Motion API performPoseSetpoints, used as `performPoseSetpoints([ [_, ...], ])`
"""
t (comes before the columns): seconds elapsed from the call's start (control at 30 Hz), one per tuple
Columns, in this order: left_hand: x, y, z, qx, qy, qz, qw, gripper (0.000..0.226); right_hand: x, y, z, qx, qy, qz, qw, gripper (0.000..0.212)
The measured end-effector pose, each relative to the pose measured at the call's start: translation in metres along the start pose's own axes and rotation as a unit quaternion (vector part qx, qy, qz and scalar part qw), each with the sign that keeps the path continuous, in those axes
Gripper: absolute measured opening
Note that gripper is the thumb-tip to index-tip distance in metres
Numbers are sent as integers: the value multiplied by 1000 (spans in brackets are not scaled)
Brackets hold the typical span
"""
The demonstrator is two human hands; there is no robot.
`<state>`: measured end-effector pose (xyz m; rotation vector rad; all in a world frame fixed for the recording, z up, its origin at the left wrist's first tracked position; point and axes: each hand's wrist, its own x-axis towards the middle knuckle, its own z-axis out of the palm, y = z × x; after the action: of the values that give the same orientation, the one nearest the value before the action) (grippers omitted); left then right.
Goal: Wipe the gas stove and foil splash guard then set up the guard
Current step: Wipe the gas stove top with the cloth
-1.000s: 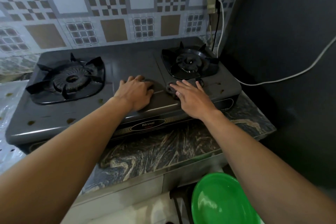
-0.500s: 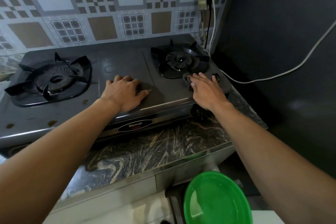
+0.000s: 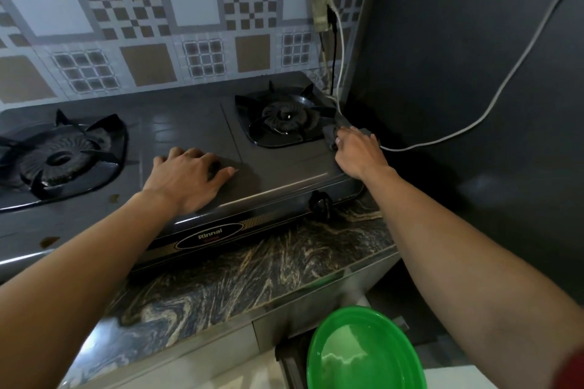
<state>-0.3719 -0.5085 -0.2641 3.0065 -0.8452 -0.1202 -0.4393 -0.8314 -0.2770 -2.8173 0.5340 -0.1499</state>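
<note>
A dark grey two-burner gas stove [image 3: 278,170] sits on a marbled counter. My left hand [image 3: 189,177] lies flat, palm down, on the stove top between the two burners. My right hand [image 3: 357,151] is at the stove's right edge beside the right burner [image 3: 286,118], its fingers closed on a small dark grey cloth [image 3: 331,134] pressed to the surface. The left burner [image 3: 60,156] is at the far left. No foil splash guard is in view.
Patterned tile wall [image 3: 189,25] rises behind the stove. A dark wall [image 3: 474,57] stands close on the right, with a white cable [image 3: 493,104] running across it. A stove knob [image 3: 319,205] faces front. A green basin [image 3: 363,354] sits low below the counter edge [image 3: 252,278].
My right hand has slid with the cloth from the stove's front centre to its right edge next to the right burner. My left hand has stayed flat in place.
</note>
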Motion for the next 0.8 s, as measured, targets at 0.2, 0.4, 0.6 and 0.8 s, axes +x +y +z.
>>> performPoseSetpoints([
  [0.2,1,0,0,-6,4,-11,1000,67,0,9,-7,8,19,25,999,30],
  [0.4,2,-1,-5,-9,3,-6,1000,66,-34,-4,26,23,79,3,997,43],
  [0.6,0,-3,-7,-18,-2,0,1000,60,-83,-54,59,72,147,-5,986,47],
  [0.8,-6,-21,-5,-10,6,-5,1000,58,-89,-84,67,39,160,-36,986,47],
])
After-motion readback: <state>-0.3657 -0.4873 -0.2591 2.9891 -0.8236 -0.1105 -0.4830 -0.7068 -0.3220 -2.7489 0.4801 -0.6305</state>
